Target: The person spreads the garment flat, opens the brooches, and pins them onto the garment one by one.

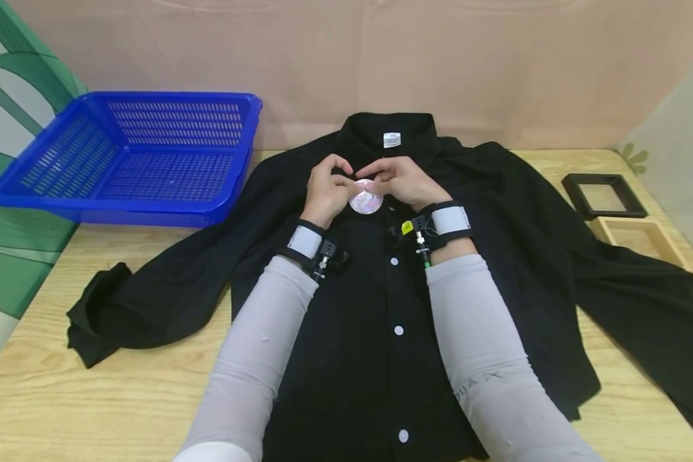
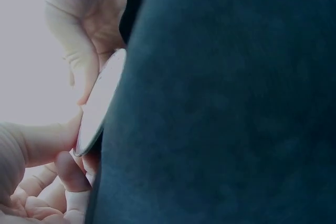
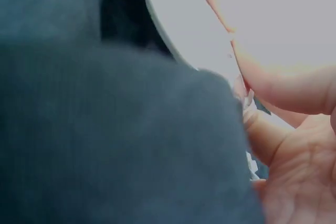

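Note:
A black button-up shirt (image 1: 346, 308) lies spread on the wooden table, its collar at the far side. Over its upper chest, just below the collar, is a round badge (image 1: 366, 201) with a shiny pink and white face. My left hand (image 1: 326, 192) pinches the badge's left edge, thumb on the face. From the right, my right hand (image 1: 409, 184) pinches the same badge, its thumb near the other thumb. Seen edge-on in the left wrist view, the badge (image 2: 102, 103) stands tilted against the dark cloth. Its back is hidden.
A blue plastic basket (image 1: 150, 214) stands at the back left, beside the shirt's sleeve. On the right lie a black frame (image 1: 580, 197) and a light wooden tray (image 1: 664, 240), partly under the other sleeve. A pinkish curtain (image 1: 468, 70) hangs behind the table.

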`<state>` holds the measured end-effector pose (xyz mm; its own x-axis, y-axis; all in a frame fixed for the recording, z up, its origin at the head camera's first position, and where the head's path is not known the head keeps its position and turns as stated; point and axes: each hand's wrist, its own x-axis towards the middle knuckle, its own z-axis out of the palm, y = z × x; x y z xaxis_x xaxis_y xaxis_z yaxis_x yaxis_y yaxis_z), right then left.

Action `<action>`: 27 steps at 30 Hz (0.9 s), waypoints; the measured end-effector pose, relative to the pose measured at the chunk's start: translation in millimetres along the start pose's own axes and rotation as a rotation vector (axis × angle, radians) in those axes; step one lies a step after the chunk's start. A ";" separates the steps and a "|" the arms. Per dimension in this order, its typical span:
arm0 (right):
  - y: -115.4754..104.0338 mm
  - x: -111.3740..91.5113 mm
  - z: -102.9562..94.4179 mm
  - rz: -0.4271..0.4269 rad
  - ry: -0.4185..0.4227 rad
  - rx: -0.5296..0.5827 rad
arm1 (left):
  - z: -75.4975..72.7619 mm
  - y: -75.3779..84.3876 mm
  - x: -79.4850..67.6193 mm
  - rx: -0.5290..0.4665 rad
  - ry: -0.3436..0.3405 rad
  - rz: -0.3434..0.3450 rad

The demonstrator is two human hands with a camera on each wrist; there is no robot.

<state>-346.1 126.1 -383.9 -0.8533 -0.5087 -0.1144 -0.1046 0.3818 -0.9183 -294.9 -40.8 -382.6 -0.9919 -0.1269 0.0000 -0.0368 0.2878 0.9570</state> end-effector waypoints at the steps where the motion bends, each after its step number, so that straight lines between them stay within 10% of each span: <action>1: 0.4 0.1 0.4 0.005 -0.010 0.003 | -0.1 -0.7 0.0 0.007 -0.003 0.001; 27: -5.6 2.9 13.0 -0.051 -0.064 -0.122 | -1.3 0.3 -0.8 0.169 0.021 0.057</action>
<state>-341.4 112.4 -384.0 -0.8117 -0.5761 -0.0965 -0.2112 0.4435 -0.8711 -294.0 -41.9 -381.9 -0.9904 -0.1245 0.0609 -0.0017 0.4501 0.8930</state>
